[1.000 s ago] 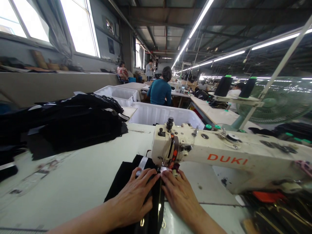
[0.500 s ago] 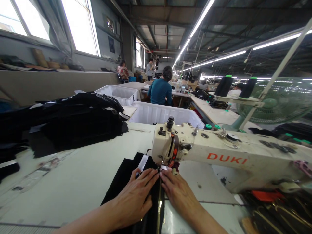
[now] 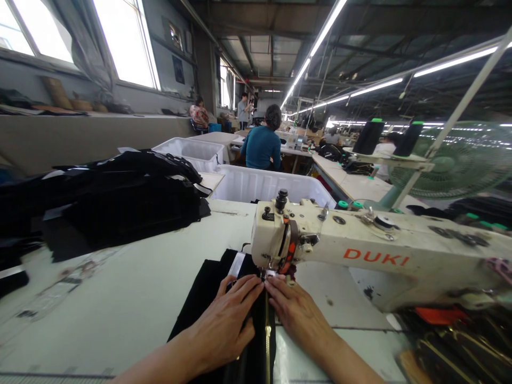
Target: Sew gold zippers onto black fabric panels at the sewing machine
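My left hand (image 3: 226,322) lies on a black fabric piece (image 3: 196,298), fingers stretched toward the needle area of a cream sewing machine (image 3: 320,250). Opposite it, my right hand (image 3: 302,314) rests flat with its fingers extended, their tips nearly meeting those of the left just in front of the presser foot (image 3: 271,273). A gold-toned zipper (image 3: 268,333) runs along the fabric between both hands toward me. On the fabric near my left fingertips shows a whitish strip (image 3: 237,264). The needle point itself is hidden.
A large heap of black fabric pieces (image 3: 132,208) covers the table's left side. White plastic bins (image 3: 276,181) stand behind the machine. Black thread cones (image 3: 368,137) and a green fan (image 3: 452,160) are at right. A person in a blue-green top (image 3: 262,146) sits ahead.
The view has shifted slightly, so the machine appears a little farther right. Both hands keep nearly the same place on the fabric by the presser foot.
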Action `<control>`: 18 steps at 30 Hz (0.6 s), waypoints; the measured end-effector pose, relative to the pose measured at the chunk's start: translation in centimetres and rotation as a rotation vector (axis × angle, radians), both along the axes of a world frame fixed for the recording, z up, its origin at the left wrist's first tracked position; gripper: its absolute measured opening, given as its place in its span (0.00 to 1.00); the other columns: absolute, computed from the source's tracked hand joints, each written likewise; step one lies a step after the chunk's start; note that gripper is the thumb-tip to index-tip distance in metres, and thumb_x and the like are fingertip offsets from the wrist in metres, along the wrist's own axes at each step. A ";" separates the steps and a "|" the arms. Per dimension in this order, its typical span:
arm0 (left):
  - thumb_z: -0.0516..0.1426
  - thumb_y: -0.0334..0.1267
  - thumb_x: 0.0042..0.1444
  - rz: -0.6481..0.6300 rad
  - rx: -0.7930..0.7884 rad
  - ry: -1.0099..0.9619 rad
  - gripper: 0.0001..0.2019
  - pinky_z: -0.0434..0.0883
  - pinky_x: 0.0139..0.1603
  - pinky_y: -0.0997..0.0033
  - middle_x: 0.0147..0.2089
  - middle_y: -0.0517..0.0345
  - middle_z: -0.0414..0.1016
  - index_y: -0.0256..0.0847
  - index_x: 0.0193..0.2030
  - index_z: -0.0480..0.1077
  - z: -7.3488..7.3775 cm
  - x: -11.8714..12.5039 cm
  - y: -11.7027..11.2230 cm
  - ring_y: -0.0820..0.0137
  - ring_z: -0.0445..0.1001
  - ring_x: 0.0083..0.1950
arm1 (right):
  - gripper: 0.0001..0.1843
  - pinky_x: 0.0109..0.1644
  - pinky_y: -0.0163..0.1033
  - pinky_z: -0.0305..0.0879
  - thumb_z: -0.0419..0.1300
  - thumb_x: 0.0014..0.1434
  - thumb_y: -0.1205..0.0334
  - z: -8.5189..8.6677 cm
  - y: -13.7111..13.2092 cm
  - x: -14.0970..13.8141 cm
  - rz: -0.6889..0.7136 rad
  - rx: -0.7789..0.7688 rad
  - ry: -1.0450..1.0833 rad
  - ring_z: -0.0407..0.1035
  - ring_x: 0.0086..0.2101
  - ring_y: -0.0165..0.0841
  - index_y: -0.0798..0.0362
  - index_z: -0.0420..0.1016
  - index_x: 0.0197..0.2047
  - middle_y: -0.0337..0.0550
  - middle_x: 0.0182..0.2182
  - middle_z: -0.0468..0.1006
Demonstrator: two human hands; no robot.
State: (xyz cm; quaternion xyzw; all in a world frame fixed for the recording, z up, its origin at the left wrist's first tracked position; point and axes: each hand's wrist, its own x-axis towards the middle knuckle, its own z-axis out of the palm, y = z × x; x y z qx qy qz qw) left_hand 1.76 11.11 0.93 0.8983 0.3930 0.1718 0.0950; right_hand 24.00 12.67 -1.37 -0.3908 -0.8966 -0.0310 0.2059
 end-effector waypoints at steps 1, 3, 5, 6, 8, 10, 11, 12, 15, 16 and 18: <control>0.52 0.26 0.52 -0.001 0.010 0.002 0.35 0.51 0.69 0.48 0.68 0.51 0.62 0.42 0.69 0.55 -0.1 0.0 0.1 0.59 0.57 0.69 | 0.22 0.62 0.50 0.65 0.54 0.65 0.72 0.0 0.1 0.0 0.001 -0.005 0.003 0.67 0.56 0.43 0.56 0.68 0.62 0.51 0.58 0.71; 0.52 0.27 0.54 0.001 0.017 0.016 0.34 0.51 0.70 0.48 0.69 0.50 0.60 0.42 0.69 0.55 -0.4 0.1 0.5 0.59 0.56 0.70 | 0.22 0.63 0.51 0.64 0.53 0.66 0.71 0.0 0.2 0.0 0.005 -0.021 0.013 0.66 0.56 0.43 0.56 0.67 0.63 0.51 0.59 0.71; 0.52 0.28 0.55 0.010 -0.001 0.042 0.33 0.50 0.70 0.48 0.70 0.49 0.59 0.41 0.70 0.55 -0.5 0.1 0.8 0.59 0.54 0.71 | 0.21 0.63 0.52 0.63 0.52 0.67 0.70 0.2 0.3 -0.2 0.002 -0.043 0.026 0.65 0.57 0.43 0.56 0.67 0.62 0.50 0.59 0.71; 0.51 0.28 0.57 0.013 -0.016 0.056 0.32 0.49 0.71 0.48 0.70 0.48 0.58 0.40 0.70 0.55 -0.4 0.1 0.8 0.59 0.52 0.72 | 0.21 0.64 0.52 0.62 0.52 0.67 0.70 0.3 0.2 -0.2 -0.004 -0.054 0.033 0.64 0.58 0.44 0.55 0.67 0.62 0.49 0.59 0.70; 0.49 0.30 0.62 0.011 -0.046 0.084 0.29 0.46 0.72 0.47 0.72 0.49 0.54 0.40 0.71 0.54 0.1 -0.2 0.1 0.60 0.48 0.73 | 0.22 0.63 0.53 0.62 0.53 0.66 0.70 0.7 -0.5 -0.3 -0.026 -0.080 0.054 0.63 0.58 0.44 0.54 0.68 0.62 0.49 0.59 0.70; 0.48 0.37 0.68 -0.016 -0.081 0.106 0.27 0.44 0.72 0.45 0.74 0.51 0.48 0.43 0.72 0.50 0.7 -0.6 -1.7 0.60 0.43 0.74 | 0.23 0.63 0.53 0.63 0.53 0.64 0.72 1.0 -2.2 -0.2 -0.064 -0.106 0.085 0.63 0.58 0.43 0.54 0.67 0.62 0.50 0.59 0.69; 0.49 0.44 0.69 -0.037 -0.097 0.112 0.29 0.43 0.71 0.43 0.75 0.51 0.45 0.44 0.73 0.47 0.8 -0.9 -3.0 0.58 0.41 0.75 | 0.24 0.63 0.52 0.63 0.52 0.63 0.73 1.2 -3.5 0.0 -0.085 -0.121 0.104 0.63 0.58 0.42 0.55 0.66 0.62 0.51 0.60 0.68; 0.52 0.53 0.66 -0.059 -0.108 0.115 0.36 0.43 0.71 0.42 0.75 0.49 0.41 0.44 0.74 0.42 0.8 -1.2 -4.5 0.55 0.38 0.75 | 0.26 0.63 0.51 0.63 0.50 0.62 0.74 1.3 -5.1 0.1 -0.105 -0.141 0.123 0.62 0.59 0.40 0.55 0.65 0.63 0.51 0.61 0.67; 0.64 0.59 0.51 -0.103 -0.085 0.116 0.57 0.43 0.70 0.39 0.76 0.45 0.36 0.41 0.75 0.33 -0.1 -1.9 -8.5 0.49 0.36 0.74 | 0.37 0.66 0.51 0.58 0.49 0.56 0.77 1.3 -10.5 0.3 -0.104 -0.212 0.134 0.53 0.64 0.39 0.57 0.54 0.69 0.51 0.66 0.57; 0.65 0.54 0.53 -0.110 -0.067 0.114 0.55 0.43 0.71 0.39 0.76 0.46 0.38 0.42 0.75 0.34 -0.6 -2.1 -9.3 0.50 0.37 0.74 | 0.40 0.67 0.53 0.56 0.50 0.54 0.76 1.1 -12.1 0.2 -0.082 -0.227 0.118 0.49 0.65 0.41 0.57 0.50 0.70 0.51 0.68 0.53; 0.61 0.39 0.60 -0.130 -0.064 0.073 0.41 0.45 0.72 0.44 0.75 0.51 0.44 0.46 0.74 0.42 -1.2 -2.6 -10.1 0.55 0.43 0.74 | 0.44 0.68 0.57 0.51 0.52 0.52 0.76 0.6 -14.5 -0.3 -0.034 -0.216 0.074 0.44 0.67 0.44 0.59 0.45 0.72 0.52 0.70 0.48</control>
